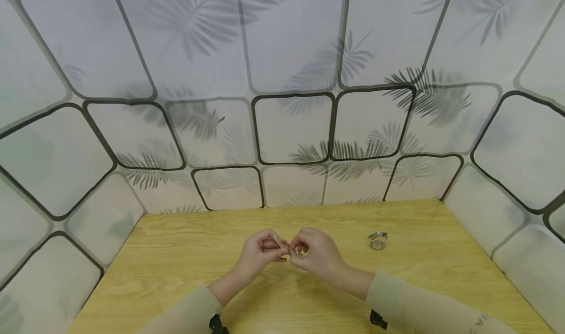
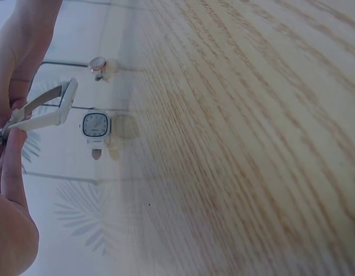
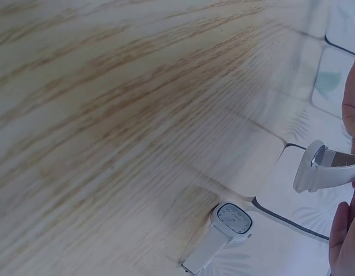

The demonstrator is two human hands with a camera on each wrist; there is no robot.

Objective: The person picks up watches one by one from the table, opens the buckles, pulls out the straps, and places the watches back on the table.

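Nearest are two pale sleeves, the left sleeve (image 1: pixel 187 312) and the right sleeve (image 1: pixel 410 295). Above the near part of a yellowish wood-grain worktop (image 1: pixel 176 255), the left hand (image 1: pixel 260 251) and right hand (image 1: pixel 320 255) meet, both pinching the strap of a white watch (image 3: pixel 306 169), its case hanging from their fingertips. Well to their right, a round watch (image 1: pixel 378 241) rests on the worktop. Pale walls (image 1: pixel 291 128) enclose the left, right and far sides, patterned with rounded dark outlines and grey fern leaves.

Dark lettering on the right sleeve is cut off and unclear; a squarish watch (image 2: pixel 96 125) has dial numerals, but any brand is too small to read. Both wrist views show this second white watch upright on the worktop, which the head view does not plainly show. The left wrist view adds the round watch's rosy rim.
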